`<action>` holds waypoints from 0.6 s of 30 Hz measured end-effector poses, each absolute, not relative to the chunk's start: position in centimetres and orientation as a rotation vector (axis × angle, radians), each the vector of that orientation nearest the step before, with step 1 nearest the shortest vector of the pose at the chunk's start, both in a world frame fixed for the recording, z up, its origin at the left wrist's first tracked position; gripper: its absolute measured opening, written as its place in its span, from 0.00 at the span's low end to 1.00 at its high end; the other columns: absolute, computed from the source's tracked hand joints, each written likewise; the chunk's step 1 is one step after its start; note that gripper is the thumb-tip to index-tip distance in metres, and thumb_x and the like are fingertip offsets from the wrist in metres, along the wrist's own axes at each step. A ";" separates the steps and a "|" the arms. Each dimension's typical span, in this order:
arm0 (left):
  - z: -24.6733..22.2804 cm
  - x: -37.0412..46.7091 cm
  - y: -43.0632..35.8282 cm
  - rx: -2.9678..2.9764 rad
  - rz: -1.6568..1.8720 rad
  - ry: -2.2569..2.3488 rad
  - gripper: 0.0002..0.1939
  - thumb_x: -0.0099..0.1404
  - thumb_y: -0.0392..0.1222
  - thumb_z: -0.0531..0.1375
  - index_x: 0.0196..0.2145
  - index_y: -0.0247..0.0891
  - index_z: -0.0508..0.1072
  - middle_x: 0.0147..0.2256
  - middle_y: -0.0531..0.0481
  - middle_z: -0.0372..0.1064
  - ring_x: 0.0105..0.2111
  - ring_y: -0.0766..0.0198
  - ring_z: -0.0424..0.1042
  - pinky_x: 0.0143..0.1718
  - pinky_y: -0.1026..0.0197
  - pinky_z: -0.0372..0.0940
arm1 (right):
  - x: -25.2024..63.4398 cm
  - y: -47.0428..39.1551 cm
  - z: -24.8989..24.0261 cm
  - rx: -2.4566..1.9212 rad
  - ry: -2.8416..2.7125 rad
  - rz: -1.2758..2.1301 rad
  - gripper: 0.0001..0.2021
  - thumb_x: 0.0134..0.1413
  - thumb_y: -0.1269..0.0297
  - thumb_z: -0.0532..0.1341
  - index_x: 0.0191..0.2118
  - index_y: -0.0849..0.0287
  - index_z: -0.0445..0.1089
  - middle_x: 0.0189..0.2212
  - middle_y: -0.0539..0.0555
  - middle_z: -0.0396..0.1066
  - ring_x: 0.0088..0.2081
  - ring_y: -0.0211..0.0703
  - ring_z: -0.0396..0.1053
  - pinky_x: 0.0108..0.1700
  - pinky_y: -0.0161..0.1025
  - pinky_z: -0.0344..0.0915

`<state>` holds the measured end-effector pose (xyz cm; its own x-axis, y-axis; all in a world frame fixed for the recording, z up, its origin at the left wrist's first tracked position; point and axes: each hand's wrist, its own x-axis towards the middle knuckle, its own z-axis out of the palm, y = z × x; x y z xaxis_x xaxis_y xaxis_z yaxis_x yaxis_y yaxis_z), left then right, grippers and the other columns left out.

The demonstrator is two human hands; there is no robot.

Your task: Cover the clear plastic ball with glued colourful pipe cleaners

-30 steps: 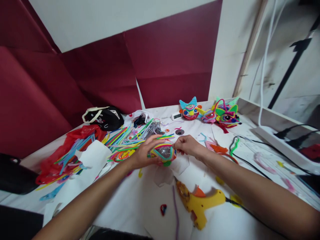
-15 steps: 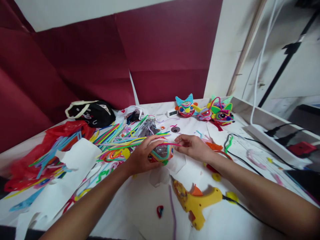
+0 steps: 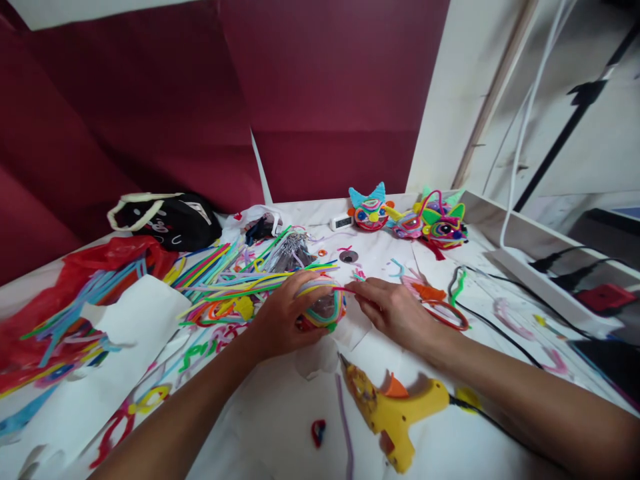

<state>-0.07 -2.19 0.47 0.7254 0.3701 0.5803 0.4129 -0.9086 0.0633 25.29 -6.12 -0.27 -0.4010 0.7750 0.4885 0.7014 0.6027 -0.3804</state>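
My left hand (image 3: 285,313) is wrapped round a clear rounded ball (image 3: 325,307) banded with coloured pipe cleaners. Between the fingertips of my right hand (image 3: 390,307) is a pink-red pipe cleaner (image 3: 349,289), whose other end runs to the top of the ball. Whether that end is fixed there is hard to make out. Just below the hands lies a yellow glue gun (image 3: 395,413), its nozzle pointing up and left towards the ball. A purple pipe cleaner (image 3: 345,427) and a small red-and-blue piece (image 3: 318,433) rest on the table in front.
Left of the hands are heaped pipe cleaners (image 3: 215,273), a red plastic bag (image 3: 55,287) and cut white paper (image 3: 125,347). At the back stand a black bag (image 3: 185,223) and finished animal heads (image 3: 370,212). A power strip (image 3: 555,287) and black cables lie right.
My right hand has turned palm-down and its fingers are closer over the pink-red pipe cleaner. My left hand still grips the ball. The view has shifted slightly.
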 end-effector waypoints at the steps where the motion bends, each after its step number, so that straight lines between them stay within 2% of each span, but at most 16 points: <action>1: 0.5 -0.1 -2.2 -2.848 -0.936 -0.652 0.30 0.62 0.47 0.64 0.60 0.42 0.62 0.58 0.35 0.61 0.58 0.46 0.64 0.57 0.41 0.65 | 25.3 -6.1 -0.2 -1.153 -2.201 0.116 0.18 0.65 0.71 0.51 0.54 0.59 0.72 0.39 0.59 0.76 0.38 0.47 0.76 0.39 0.40 0.70; 8: 0.4 -0.3 -2.3 -2.842 -0.949 -0.681 0.29 0.63 0.46 0.63 0.60 0.42 0.62 0.58 0.35 0.61 0.58 0.46 0.65 0.56 0.41 0.65 | 24.9 -6.0 0.2 -1.074 -2.259 -0.041 0.17 0.68 0.69 0.50 0.53 0.62 0.72 0.36 0.59 0.75 0.34 0.46 0.75 0.34 0.38 0.69; 13: 0.1 -0.4 -2.3 -2.816 -0.943 -0.706 0.30 0.62 0.47 0.64 0.60 0.42 0.62 0.58 0.35 0.61 0.58 0.45 0.65 0.57 0.40 0.65 | 24.6 -5.8 -0.2 -1.047 -2.249 -0.043 0.16 0.66 0.71 0.51 0.52 0.65 0.72 0.38 0.61 0.76 0.38 0.48 0.76 0.37 0.39 0.71; 18: 0.1 -0.4 -2.5 -2.806 -0.960 -0.707 0.30 0.63 0.46 0.63 0.60 0.42 0.61 0.58 0.35 0.60 0.59 0.46 0.64 0.58 0.40 0.64 | 23.9 -5.7 0.1 -1.026 -2.117 0.156 0.14 0.65 0.71 0.53 0.48 0.61 0.75 0.38 0.59 0.79 0.39 0.45 0.76 0.41 0.38 0.70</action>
<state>-0.40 -2.49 0.11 0.6951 0.3964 0.5997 0.4550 -0.8885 0.0600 23.92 -5.75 0.10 -0.3843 0.7142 0.5850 0.6209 0.6689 -0.4088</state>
